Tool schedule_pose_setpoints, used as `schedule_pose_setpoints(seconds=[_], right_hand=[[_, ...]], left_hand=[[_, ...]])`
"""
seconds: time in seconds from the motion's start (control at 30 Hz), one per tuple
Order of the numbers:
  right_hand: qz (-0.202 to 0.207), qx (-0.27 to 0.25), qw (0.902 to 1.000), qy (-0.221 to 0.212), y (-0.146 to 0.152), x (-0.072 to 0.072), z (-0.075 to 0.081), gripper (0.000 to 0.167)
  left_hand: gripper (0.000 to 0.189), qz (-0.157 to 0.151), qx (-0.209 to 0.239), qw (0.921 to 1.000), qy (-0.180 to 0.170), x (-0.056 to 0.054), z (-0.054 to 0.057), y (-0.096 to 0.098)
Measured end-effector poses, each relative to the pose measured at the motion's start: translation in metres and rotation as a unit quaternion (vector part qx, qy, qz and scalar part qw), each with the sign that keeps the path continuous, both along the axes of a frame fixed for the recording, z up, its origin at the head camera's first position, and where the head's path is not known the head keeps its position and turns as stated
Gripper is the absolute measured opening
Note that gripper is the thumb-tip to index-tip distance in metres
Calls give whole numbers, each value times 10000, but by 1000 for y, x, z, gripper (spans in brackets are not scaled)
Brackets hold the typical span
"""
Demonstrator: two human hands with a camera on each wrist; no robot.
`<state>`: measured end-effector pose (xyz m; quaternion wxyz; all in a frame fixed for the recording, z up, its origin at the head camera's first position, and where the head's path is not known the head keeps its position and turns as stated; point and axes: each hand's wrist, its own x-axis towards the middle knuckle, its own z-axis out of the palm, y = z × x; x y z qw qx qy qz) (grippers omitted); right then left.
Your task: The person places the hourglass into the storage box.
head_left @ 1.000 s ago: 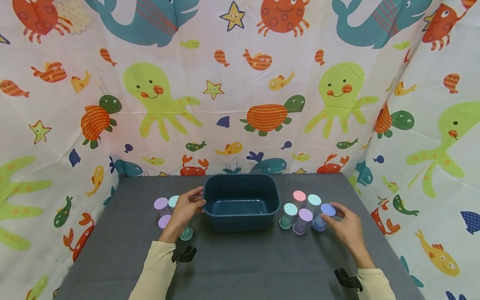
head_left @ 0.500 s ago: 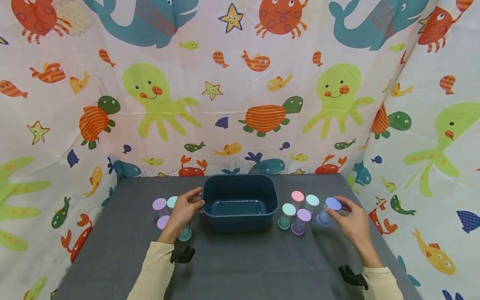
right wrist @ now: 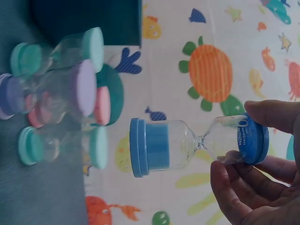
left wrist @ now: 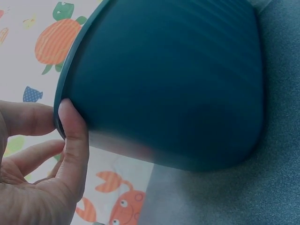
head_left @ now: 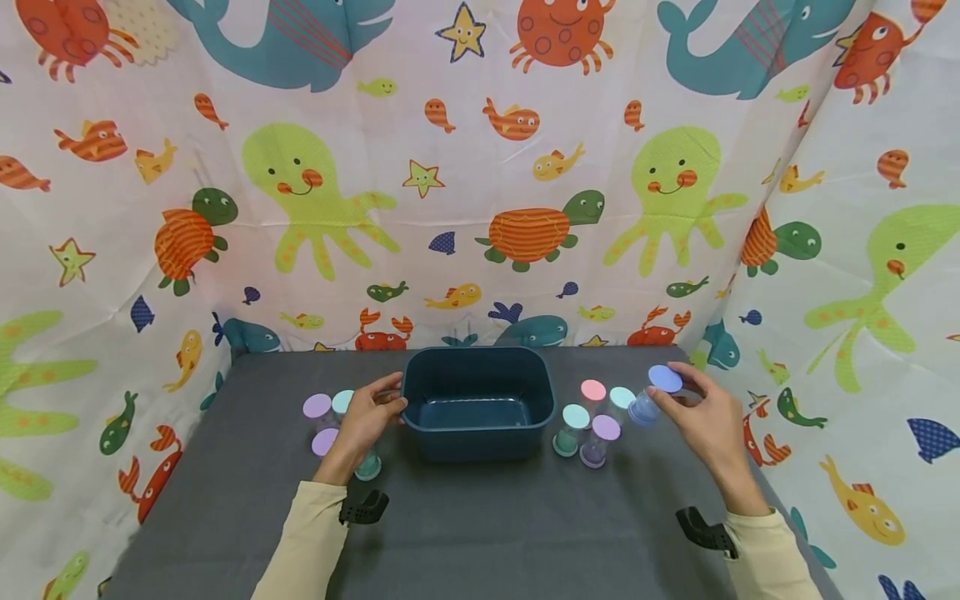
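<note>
One blue sandglass (right wrist: 200, 142), raised off the table (head_left: 517, 533), pinched at its top end by the right hand (head_left: 708, 425), long axis near upright. Four sandglasses (head_left: 606, 427) (two mint, one pink, one purple) between it and one dark-blue bin (head_left: 480, 446), near the back edge, rim pinched by the left hand (head_left: 369, 419). Left-side group (head_left: 325, 442): two purple lids, mint pieces partly hidden.

White print (right wrist: 242, 133) stands on the glass of the blue hourglass (right wrist: 199, 143), beside the inner edge of one blue end cap (right wrist: 262, 144), its lines running along that edge. In the right wrist view, "minutes" reads clearly, and next to it a word that looks like "SandGlass". A larger "0" begins the print; whether another digit precedes it cannot be told. Further small letters are too blurred.
</note>
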<state>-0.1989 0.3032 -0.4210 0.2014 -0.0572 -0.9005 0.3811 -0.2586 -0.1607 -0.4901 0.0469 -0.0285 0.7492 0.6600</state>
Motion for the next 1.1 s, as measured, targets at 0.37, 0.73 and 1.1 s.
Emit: schedule_pose_setpoints(seconds=[0.37,0.73,1.1], right_hand=[[501,-75,9975,496,-25,-16,28,54],[1077,-324,9914,665,-53,-30,44,54],[1598,-841,9811,698,-88,-43,50,51]], left_hand=[[51,5,-14,10000,-7,0,1,-1],[50,86,94,9999,33,1,-1,3],[50,85,122,9999,43,2,0,2]])
